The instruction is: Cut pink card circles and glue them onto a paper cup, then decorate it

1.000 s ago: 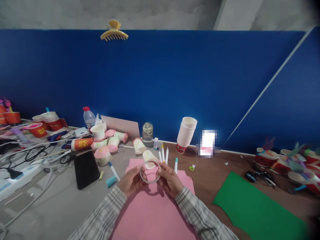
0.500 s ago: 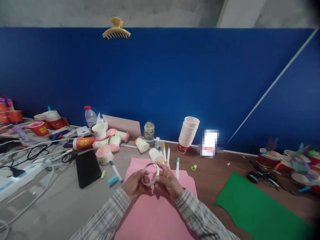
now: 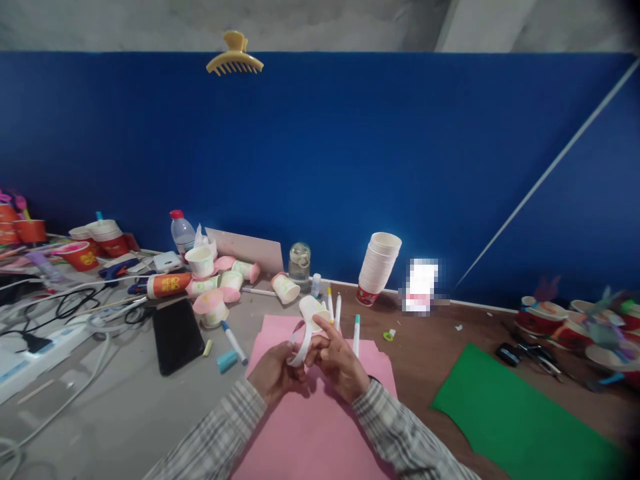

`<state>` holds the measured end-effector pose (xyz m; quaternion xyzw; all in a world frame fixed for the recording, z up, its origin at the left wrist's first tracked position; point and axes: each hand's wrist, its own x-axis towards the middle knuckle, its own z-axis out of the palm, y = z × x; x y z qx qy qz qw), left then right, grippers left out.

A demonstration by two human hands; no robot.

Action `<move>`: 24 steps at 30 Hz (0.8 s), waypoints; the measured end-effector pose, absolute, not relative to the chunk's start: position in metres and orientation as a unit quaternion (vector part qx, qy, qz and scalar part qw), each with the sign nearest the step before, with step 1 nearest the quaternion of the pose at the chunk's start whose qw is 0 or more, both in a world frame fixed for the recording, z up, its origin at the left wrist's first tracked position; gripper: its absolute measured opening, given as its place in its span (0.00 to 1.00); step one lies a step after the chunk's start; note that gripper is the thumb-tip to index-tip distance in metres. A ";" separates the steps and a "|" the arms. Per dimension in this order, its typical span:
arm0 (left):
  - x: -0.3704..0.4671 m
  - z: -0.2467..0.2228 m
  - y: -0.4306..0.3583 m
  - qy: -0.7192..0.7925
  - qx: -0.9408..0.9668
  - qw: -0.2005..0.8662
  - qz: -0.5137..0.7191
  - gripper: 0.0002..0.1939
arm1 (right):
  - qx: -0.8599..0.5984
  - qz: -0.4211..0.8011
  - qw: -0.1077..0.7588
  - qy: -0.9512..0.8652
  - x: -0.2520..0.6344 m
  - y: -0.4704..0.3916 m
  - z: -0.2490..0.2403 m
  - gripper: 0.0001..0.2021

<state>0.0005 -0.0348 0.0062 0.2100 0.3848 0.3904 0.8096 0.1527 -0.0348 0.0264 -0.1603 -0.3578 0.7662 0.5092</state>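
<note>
A white paper ring (image 3: pixel 303 349) is held up over the pink paper sheets (image 3: pixel 313 433). My left hand (image 3: pixel 274 375) is closed on its lower left side. My right hand (image 3: pixel 336 360) is at the ring's right side, index finger stretched out toward the top and the other fingers curled against the band. Just beyond the ring lies a white paper cup (image 3: pixel 313 313) on its side. Behind my right hand are slim white markers (image 3: pixel 357 335), one with a green end.
A tilted stack of paper cups (image 3: pixel 379 267) leans near the blue partition. Green paper (image 3: pixel 515 413) lies to the right. On the left are a black phone (image 3: pixel 177 337), a blue marker (image 3: pixel 234 343), pink-trimmed cups (image 3: pixel 210 308), a glass jar (image 3: pixel 299 265) and a power strip (image 3: pixel 47 353).
The ring has turned to a narrower angle and its loop looks more slanted. My right index finger has straightened and lifted up along the ring's top. My left hand keeps its hold.
</note>
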 end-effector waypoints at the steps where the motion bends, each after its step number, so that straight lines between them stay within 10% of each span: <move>1: 0.002 0.006 -0.036 0.391 0.231 0.798 0.395 0.14 | -0.166 0.764 0.512 -0.356 0.153 -0.035 0.028 0.30; 24: 0.017 0.010 -0.048 0.465 0.341 0.668 0.471 0.18 | -0.203 0.777 0.502 -0.321 0.145 -0.045 0.038 0.29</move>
